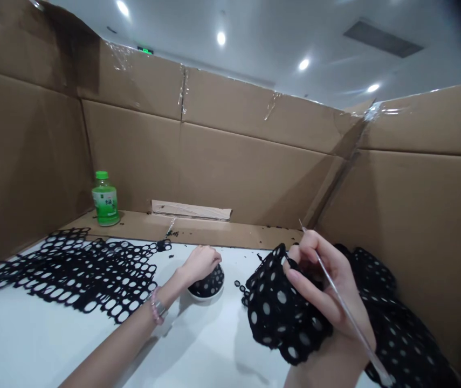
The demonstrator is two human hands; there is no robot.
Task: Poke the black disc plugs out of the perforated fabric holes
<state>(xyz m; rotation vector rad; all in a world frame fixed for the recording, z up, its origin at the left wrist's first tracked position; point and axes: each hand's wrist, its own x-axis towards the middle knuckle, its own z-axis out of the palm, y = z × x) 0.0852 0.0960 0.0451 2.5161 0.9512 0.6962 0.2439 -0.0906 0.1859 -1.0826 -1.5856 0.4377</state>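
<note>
My right hand (pixel 327 285) grips a bunched piece of black fabric with whitish dots (pixel 279 310), thumb pressed on its edge. A thin, pointed, silvery tool (pixel 345 307) also lies in that hand, its tip sticking up past the fingers. Over a small white bowl (pixel 208 298) my left hand (pixel 200 264) is closed, fingertips bent down. What those fingers hold, if anything, is hidden. Black dotted material (pixel 212 283) fills the bowl. Left of it, a sheet of black netting with round holes (pixel 93 272) spreads over the white table.
Cardboard walls (pixel 214 161) enclose the white table (pixel 20 345). A bottle with green liquid (pixel 107 202) stands at the back left. More black dotted fabric (pixel 408 328) is heaped at the right. A cardboard strip (pixel 192 210) and black scraps lie along the back.
</note>
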